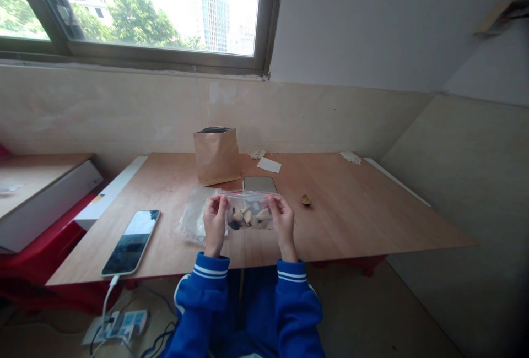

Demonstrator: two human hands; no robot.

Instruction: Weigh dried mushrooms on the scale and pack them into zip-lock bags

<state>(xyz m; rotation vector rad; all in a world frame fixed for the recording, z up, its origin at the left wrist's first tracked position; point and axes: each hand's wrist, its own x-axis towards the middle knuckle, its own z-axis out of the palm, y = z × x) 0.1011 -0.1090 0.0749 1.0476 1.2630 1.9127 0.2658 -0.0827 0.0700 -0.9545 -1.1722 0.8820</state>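
Observation:
Between my two hands a clear zip bag [250, 204] with a red strip along its top is held up near the table's front edge. Several pale and dark pieces [250, 218] lie in it; their kind I cannot make out. My left hand [215, 220] pinches the bag's upper left corner, closed on it. At the upper right corner my right hand [283, 220] is closed on the same bag. Behind and left of my left hand lies a pile of clear plastic bags [190, 220]. A flat grey device [259, 184] is partly hidden behind the held bag.
On the wooden table [351, 226], a brown paper pouch [217, 155] stands open at the back. A white card [269, 164] and a small brown piece [306, 200] lie to the right. A phone [131, 242] with a white cable [108, 300] rests front left; a power strip [118, 326] is below.

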